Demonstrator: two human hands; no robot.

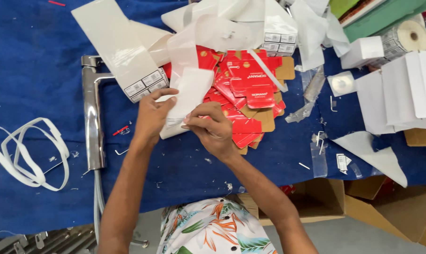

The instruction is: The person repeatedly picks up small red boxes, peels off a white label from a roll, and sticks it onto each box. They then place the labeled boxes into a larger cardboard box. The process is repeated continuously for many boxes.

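Two hands meet over the blue-cloth table [34, 70]: we see our left hand [151, 115] and right hand [213, 129], forearms angled inward, pinching a white glossy paper strip [187, 96] just beside the pile of flat red cardboard cartons [248, 94], near a chrome tap [94, 117]

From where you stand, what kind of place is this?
Probably a small packing workbench. Flat red cardboard cartons lie heaped on a blue cloth-covered table, a roll of white labels sits at the far right, and a chrome tap lies beside the left hand.
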